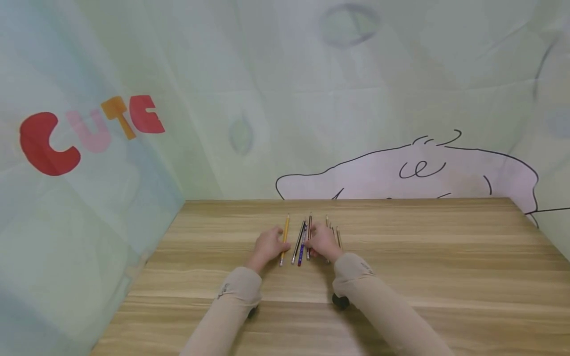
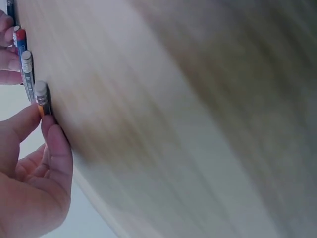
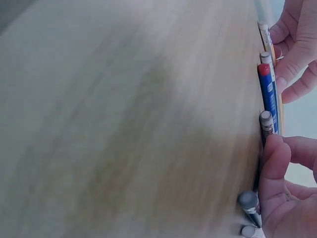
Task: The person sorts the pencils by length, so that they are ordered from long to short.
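Several pencils lie side by side on the wooden table, eraser ends toward me. My left hand [image 1: 269, 244] pinches a yellow pencil [image 1: 286, 232] between thumb and fingertips; its eraser end [image 2: 41, 91] shows in the left wrist view. Just right of it are a black pencil [image 1: 297, 248] and a blue pencil [image 1: 301, 253] with a red end. With thumb and finger, my right hand [image 1: 324, 242] pinches a dark reddish pencil [image 1: 310, 222], whose white eraser [image 3: 266, 118] shows in the right wrist view. More pencils [image 1: 339, 237] lie beyond that hand, partly hidden by it.
The wooden table [image 1: 445, 277] runs back to a printed cloth wall [image 1: 285, 99]. Red, pink and orange letters mark the cloth on the left. A dark round object [image 1: 340, 301] shows under the right sleeve [image 1: 378, 296].
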A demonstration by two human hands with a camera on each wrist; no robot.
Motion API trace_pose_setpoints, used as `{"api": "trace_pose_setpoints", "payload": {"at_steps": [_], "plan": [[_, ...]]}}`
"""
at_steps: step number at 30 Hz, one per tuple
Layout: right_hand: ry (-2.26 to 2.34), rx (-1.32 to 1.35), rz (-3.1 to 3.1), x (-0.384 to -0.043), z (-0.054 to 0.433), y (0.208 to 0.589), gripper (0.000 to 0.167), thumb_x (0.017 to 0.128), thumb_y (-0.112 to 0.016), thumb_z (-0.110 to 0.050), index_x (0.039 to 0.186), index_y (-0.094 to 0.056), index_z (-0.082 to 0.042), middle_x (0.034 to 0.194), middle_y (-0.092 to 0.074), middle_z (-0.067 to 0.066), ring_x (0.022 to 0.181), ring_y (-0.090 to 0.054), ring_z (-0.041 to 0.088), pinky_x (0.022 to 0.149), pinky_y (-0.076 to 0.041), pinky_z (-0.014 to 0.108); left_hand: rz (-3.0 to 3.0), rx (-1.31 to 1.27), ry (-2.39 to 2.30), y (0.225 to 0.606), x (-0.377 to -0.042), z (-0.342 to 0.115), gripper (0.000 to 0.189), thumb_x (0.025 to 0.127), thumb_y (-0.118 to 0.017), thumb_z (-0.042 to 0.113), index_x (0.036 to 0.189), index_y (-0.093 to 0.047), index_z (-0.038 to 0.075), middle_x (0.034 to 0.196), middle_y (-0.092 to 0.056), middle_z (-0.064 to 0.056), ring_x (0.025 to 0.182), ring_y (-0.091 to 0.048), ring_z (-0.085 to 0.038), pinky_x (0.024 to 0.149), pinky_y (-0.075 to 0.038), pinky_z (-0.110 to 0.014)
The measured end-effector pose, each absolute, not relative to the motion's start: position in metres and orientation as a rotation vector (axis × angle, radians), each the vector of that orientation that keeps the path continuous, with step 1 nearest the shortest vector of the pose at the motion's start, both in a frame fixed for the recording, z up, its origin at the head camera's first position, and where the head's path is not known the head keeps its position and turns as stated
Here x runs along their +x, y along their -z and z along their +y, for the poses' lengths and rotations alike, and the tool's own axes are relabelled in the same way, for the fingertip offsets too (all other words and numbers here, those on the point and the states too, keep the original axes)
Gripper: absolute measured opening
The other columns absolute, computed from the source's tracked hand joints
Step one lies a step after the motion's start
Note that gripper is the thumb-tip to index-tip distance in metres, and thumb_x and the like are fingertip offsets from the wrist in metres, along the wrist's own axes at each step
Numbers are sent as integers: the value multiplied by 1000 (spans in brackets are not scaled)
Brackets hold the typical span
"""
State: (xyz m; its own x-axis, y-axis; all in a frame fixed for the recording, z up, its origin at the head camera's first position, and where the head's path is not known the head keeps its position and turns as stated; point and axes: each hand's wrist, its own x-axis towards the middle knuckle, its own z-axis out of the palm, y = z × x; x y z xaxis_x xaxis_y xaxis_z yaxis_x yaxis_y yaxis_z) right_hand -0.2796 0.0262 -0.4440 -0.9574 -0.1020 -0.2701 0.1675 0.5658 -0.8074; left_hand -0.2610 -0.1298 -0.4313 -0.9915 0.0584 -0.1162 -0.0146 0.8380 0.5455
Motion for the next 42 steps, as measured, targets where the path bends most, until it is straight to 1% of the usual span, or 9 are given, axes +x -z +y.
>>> {"api": "trace_pose_setpoints", "payload": {"at_steps": [5, 11, 18, 28, 31, 34, 37, 40, 42], "plan": [[1303, 48, 2539, -278, 26, 442, 45, 72, -66, -1, 113, -49, 1, 64, -58, 8, 40, -49, 11, 38, -44, 20, 2885, 22, -854, 431, -261, -129, 47, 74, -68, 21, 114, -52, 1, 82, -60, -9, 62, -49, -15, 55, -40, -22], [1293, 17, 2554, -275, 27, 440, 31, 71, -65, 1, 99, -53, 1, 60, -57, 7, 38, -47, 11, 36, -42, 20, 2892, 26, -851, 431, -261, -129, 44, 73, -69, 18, 111, -55, 1, 84, -62, -10, 62, -50, -15, 54, -40, -22], [1251, -5, 2593, -273, 27, 437, 20, 72, -64, 0, 89, -54, -1, 56, -56, 5, 37, -46, 9, 35, -40, 18, 2890, 42, -852, 432, -262, -129, 43, 74, -68, 17, 112, -55, 1, 81, -62, -8, 62, -50, -14, 54, -40, -22], [1211, 2, 2612, -273, 25, 437, 22, 71, -65, 0, 89, -53, -1, 61, -57, 6, 38, -48, 9, 36, -42, 19, 2892, 65, -863, 432, -262, -130, 42, 74, -67, 15, 111, -55, 0, 77, -61, -7, 58, -48, -13, 52, -38, -21], [1258, -24, 2604, -274, 27, 441, 26, 70, -67, 0, 93, -54, 1, 60, -57, 7, 38, -47, 9, 37, -43, 20, 2891, 67, -862, 432, -262, -130, 42, 74, -67, 15, 111, -55, 0, 79, -61, -7, 59, -49, -13, 53, -39, -22], [1319, -32, 2577, -273, 30, 444, 38, 69, -68, 0, 104, -54, 3, 64, -57, 7, 39, -47, 9, 39, -44, 20, 2883, 61, -871, 432, -263, -131, 42, 74, -67, 15, 111, -55, 0, 85, -63, -10, 62, -51, -14, 56, -42, -23], [1373, -6, 2534, -273, 31, 445, 50, 69, -68, 0, 115, -50, 1, 69, -58, 9, 42, -49, 9, 41, -46, 20, 2883, 63, -877, 433, -263, -131, 42, 73, -68, 15, 110, -55, -1, 92, -64, -12, 65, -52, -15, 60, -44, -25], [1427, 22, 2486, -271, 33, 444, 56, 70, -67, 2, 122, -47, -1, 71, -60, 11, 43, -50, 10, 42, -46, 21, 2885, 66, -882, 433, -263, -131, 42, 73, -68, 15, 110, -55, -1, 91, -64, -12, 65, -52, -15, 60, -44, -24], [1455, 26, 2461, -271, 33, 444, 57, 70, -66, 3, 124, -45, -1, 72, -61, 11, 44, -50, 10, 42, -47, 21, 2882, 68, -888, 433, -263, -131, 42, 73, -68, 15, 110, -55, -1, 87, -64, -11, 63, -52, -15, 57, -43, -23]]}}
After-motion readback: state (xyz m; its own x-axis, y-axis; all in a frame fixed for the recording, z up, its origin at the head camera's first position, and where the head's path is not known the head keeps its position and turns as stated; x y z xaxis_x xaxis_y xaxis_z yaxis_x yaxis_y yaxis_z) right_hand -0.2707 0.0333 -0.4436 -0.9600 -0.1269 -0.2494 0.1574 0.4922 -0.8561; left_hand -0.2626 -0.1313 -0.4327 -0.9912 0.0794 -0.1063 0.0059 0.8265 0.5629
